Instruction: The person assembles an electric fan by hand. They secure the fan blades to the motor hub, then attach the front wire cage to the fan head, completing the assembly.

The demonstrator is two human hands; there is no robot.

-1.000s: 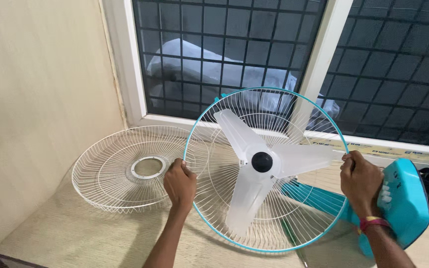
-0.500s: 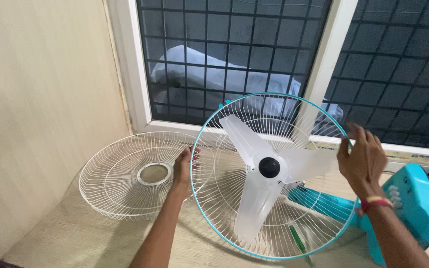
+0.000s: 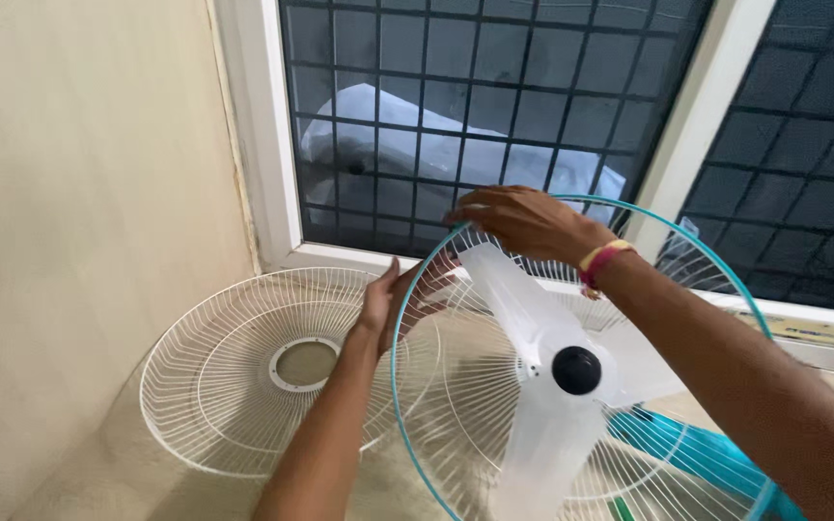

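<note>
Loose white rear grille lies left by the barred window. Teal-rimmed fan guard stands centre, translucent blades inside; left hand open against its rim, right hand curled over the top.

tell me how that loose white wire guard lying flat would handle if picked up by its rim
The white wire guard is probably light, being thin open wire. It may flex a little when held at one edge. Its spokes give fingers easy purchase, so slipping seems unlikely.

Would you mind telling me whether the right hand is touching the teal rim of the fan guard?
Touching. The head view shows the right hand resting on top of the teal rim of the fan guard, fingers draped over its upper edge.
</note>
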